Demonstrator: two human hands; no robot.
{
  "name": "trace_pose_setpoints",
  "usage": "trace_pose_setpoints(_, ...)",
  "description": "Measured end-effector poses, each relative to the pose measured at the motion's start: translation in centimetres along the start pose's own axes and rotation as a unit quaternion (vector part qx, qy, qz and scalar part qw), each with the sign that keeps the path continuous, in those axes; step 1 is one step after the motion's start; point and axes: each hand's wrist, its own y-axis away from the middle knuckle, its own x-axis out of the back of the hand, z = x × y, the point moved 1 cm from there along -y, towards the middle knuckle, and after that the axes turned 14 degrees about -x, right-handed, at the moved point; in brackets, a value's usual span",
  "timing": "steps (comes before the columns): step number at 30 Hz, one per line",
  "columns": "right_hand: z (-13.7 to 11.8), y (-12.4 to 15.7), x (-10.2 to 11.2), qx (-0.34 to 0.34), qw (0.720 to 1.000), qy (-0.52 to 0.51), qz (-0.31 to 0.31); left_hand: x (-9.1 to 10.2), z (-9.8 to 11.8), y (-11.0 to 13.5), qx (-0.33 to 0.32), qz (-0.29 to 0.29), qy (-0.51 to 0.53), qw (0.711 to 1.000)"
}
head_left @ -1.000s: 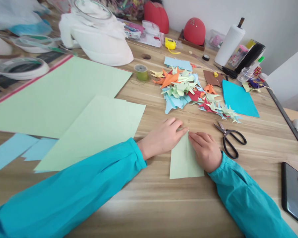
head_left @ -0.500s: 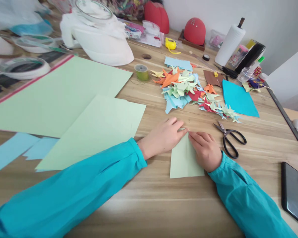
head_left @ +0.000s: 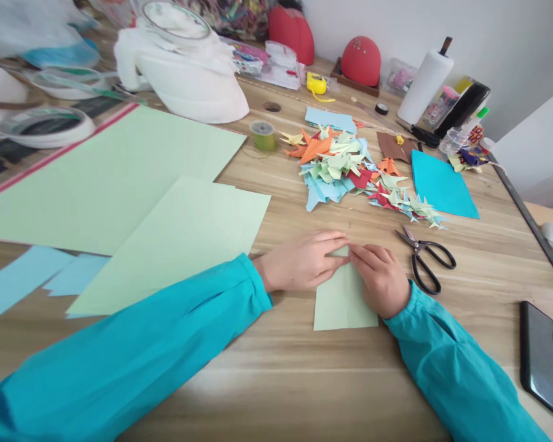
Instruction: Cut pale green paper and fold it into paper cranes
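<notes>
A small light green sheet of paper (head_left: pixel 345 304) lies on the wooden table, its top part folded or covered under the fingers. My left hand (head_left: pixel 301 260) rests across the upper left of this paper, fingers stretched out, with a gap between them where green paper shows. At the sheet's upper right, my right hand (head_left: pixel 381 279) has its fingers closed and tips pressed at the paper's top, close to the left fingertips. Black-handled scissors (head_left: pixel 424 255) lie to the right of my right hand, blades pointing away. The exact fold under the fingertips is hidden.
Large green sheets (head_left: pixel 184 239) lie on the left, with blue paper strips (head_left: pixel 23 279) beside them. Behind my hands is a pile of folded paper pieces (head_left: pixel 336 162). A turquoise paper stack (head_left: pixel 445 184), a thread spool (head_left: pixel 263 136) and a phone (head_left: pixel 544 359) also lie around.
My left hand has shifted slightly down toward me, and its fingers have spread, baring a bit of paper between them. The right hand has stayed nearly in place.
</notes>
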Motion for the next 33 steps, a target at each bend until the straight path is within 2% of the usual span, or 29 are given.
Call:
trace_pose_setpoints(4, 0.0, 0.0, -0.1, -0.009, 1.000, -0.005, -0.011, 0.2, 0.0, 0.0, -0.004, -0.011, 0.009, 1.000)
trace_pose_setpoints(9, -0.2, 0.1, 0.0, 0.003, 1.000, 0.007, 0.010, 0.7, 0.1, -0.5, 0.009, -0.027, 0.006, 1.000)
trace_pose_setpoints(18, -1.5, 1.1, 0.9, -0.008, 0.995, 0.097, 0.015, 1.0, 0.3, -1.1, 0.025, -0.057, -0.006, 0.998)
trace_pose_setpoints(27, -3.1, 2.9, 2.0, -0.060, 0.981, 0.181, 0.015, 1.2, 0.3, -1.0, 0.030, -0.051, 0.008, 0.998)
trace_pose_setpoints(33, -2.4, 2.4, 2.1, -0.084, 0.985, 0.131, 0.081, 0.8, 0.3, -0.8, 0.018, -0.033, 0.004, 0.999)
